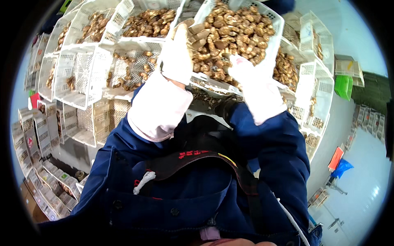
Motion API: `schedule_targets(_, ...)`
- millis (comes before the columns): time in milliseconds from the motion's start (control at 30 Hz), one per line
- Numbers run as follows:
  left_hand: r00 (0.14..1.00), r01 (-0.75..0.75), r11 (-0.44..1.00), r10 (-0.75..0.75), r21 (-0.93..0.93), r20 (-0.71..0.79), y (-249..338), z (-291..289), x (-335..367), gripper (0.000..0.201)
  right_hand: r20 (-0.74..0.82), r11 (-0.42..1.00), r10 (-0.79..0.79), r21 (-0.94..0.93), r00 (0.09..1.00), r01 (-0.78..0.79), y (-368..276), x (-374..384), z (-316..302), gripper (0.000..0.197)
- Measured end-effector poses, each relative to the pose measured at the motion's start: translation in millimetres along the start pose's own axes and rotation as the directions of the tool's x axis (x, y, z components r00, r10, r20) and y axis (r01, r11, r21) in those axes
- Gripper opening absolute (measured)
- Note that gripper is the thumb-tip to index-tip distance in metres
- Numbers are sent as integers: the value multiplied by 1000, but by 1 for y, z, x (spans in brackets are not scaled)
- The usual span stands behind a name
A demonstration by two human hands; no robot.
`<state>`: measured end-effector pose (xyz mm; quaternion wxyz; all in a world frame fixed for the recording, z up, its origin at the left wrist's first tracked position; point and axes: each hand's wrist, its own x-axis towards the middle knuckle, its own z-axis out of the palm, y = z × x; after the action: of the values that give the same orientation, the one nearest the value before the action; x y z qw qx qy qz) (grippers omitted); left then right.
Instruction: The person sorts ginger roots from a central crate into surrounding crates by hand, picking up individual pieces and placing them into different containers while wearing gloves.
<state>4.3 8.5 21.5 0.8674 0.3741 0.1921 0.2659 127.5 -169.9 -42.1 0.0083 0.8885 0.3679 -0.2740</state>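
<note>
The lumps (238, 28), which I take for mushrooms, lie heaped in a white tray (277, 41) straight ahead of me. My gloved left hand (180, 51) is over the tray's left side, its fingers spread and brown with dirt; I see nothing gripped in them. My right hand (243, 69) reaches into the near part of the heap with its fingers pointing down among the lumps. Their tips are partly lost there, so I can't tell whether they have closed on one.

Each lump is small beside my hand, so I expect it to feel light, with only the full tray weighing much. They look knobbly and firm, but I'd guess the flesh bruises or snaps under a hard squeeze, most easily where a narrow part joins a thicker one. The skins seem shiny in places, perhaps damp, and my gloves may slide a little.

I'd take one from the top of the heap, fingers either side of its thickest part, pressing gently and lifting straight up. Pulling from underneath could set neighbours rolling. To my left, a mesh crate (82, 65) holds just a few similar lumps.
</note>
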Motion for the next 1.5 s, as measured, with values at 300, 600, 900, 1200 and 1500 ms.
schedule_targets(300,999,-38,999,38,-15,16,14,3,10,39,170,953,162,228,972,-198,-57,56,37,41)
schedule_targets(600,981,16,940,-80,341,175,-3,8,-1,39,-8,-17,306,1000,952,14,-40,-81,-9,36)
schedule_targets(900,713,-36,792,-407,610,571,10,26,-38,54,-352,471,340,866,872,166,-23,-136,5,40)
schedule_targets(1200,987,156,980,-152,126,-45,2,-19,-8,32,-77,229,849,945,523,-233,153,-301,61,35)
schedule_targets(1500,999,10,997,-13,-77,-42,7,-20,-4,36,-308,570,813,600,495,-562,197,-339,129,50)
